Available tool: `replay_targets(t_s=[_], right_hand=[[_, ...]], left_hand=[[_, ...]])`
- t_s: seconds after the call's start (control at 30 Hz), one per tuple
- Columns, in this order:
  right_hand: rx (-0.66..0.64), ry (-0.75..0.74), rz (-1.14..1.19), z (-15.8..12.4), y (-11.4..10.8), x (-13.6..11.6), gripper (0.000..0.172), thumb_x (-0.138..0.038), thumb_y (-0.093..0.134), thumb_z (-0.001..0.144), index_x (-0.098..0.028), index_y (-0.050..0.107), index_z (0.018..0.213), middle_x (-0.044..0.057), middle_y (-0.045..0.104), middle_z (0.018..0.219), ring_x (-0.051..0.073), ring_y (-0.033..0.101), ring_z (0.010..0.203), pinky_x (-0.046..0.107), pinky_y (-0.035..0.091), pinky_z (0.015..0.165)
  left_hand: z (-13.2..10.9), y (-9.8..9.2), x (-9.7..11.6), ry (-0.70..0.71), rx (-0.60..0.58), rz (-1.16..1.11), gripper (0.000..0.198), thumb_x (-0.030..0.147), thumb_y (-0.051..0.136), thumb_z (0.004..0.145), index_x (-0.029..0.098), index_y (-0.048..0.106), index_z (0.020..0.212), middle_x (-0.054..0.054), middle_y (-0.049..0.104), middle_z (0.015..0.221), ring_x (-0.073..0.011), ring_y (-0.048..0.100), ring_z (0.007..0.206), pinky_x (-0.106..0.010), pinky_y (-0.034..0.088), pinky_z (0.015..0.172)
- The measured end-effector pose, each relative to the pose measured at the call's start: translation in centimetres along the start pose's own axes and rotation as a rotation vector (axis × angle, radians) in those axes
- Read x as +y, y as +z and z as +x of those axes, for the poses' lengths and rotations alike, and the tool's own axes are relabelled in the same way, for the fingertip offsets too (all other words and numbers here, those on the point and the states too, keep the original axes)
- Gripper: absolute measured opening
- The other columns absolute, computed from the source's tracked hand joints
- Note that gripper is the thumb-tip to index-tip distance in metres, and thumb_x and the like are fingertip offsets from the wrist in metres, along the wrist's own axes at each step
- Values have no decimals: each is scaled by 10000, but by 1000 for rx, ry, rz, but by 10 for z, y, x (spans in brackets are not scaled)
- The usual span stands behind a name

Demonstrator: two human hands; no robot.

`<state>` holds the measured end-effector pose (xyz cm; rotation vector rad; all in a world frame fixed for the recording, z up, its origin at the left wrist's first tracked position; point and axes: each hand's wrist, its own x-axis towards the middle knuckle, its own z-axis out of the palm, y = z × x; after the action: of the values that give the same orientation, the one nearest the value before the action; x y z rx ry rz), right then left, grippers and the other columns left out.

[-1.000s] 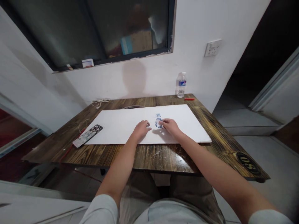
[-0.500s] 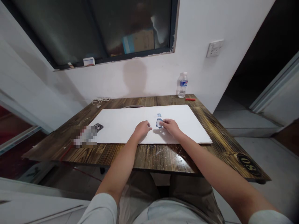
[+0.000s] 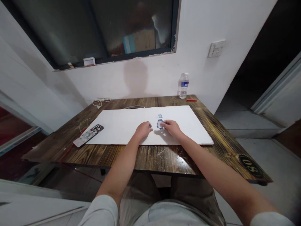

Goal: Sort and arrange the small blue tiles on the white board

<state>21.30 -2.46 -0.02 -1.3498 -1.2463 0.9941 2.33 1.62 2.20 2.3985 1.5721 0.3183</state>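
Note:
My right hand [image 3: 172, 128] is over the white board [image 3: 119, 125], its thumb and fingertips closed on a small white piece with blue marks [image 3: 160, 124]. What the piece is made of is too small to tell. Just beyond it, a little blue striped rectangle [image 3: 160, 116] shows on the board; I cannot tell whether it is drawn or a separate piece. To the left, my left hand [image 3: 143, 130] hovers low or rests on the board, fingers curled and thumb a little apart. Nothing is visible in it, and a small gap separates it from the piece.
A phone in a patterned case [image 3: 88, 135] lies across the board's left edge. Toward the wall are a white cable [image 3: 101, 101], a water bottle [image 3: 184, 86] and a red stick-like item [image 3: 191, 100]. A dark round "80" plate [image 3: 250, 165] sits at the wooden table's [image 3: 162, 158] right corner.
Both hands hold almost the same positions, and the right hand still grips the small piece. The phone, blurred out before, shows clearly now.

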Motion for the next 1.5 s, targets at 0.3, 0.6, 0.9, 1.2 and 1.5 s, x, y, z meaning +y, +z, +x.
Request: replay_targets(t_s=[0.3, 0.6, 0.9, 1.2, 1.5], right_hand=[[-5, -19, -21, 1, 1, 1, 247, -410, 632, 697, -168, 674, 724, -15, 588, 538, 124, 513, 518, 241, 364, 533], [-5, -38, -18, -1, 0, 0, 279, -444, 638, 689, -169, 667, 723, -10, 587, 548, 131, 517, 531, 247, 364, 541], [-34, -36, -10, -1, 1, -4, 255, -414, 624, 710, -164, 673, 734, -7, 595, 544, 130, 519, 521, 244, 365, 529], [-38, -60, 3, 4, 2, 1, 143, -299, 602, 703, -170, 664, 709, -18, 594, 543, 121, 531, 521, 234, 384, 550], [-35, -37, 110, 1, 1, -2, 260, -421, 652, 683, -164, 657, 722, -10, 586, 531, 124, 514, 512, 238, 382, 537]], left_hand=[[-1, -1, 4, -38, 5, -37, 125, 260, 671, 770, 179, 636, 858, -73, 679, 929, -215, 603, 844, -290, 410, 698], [0, 3, -1, 5, 118, -108, 110, 230, 720, 710, 205, 620, 748, -30, 648, 766, -195, 568, 706, -288, 393, 641], [4, -8, 9, 291, 626, -391, 33, 176, 667, 778, 195, 677, 752, -31, 661, 763, -162, 595, 705, -296, 472, 685], [-4, -1, 24, 757, 513, -405, 71, 243, 621, 852, 207, 682, 864, -58, 709, 868, -169, 650, 848, -330, 520, 785], [-1, 3, 22, 627, 525, -366, 57, 169, 627, 821, 198, 668, 848, -39, 675, 822, -154, 616, 790, -291, 500, 743]])
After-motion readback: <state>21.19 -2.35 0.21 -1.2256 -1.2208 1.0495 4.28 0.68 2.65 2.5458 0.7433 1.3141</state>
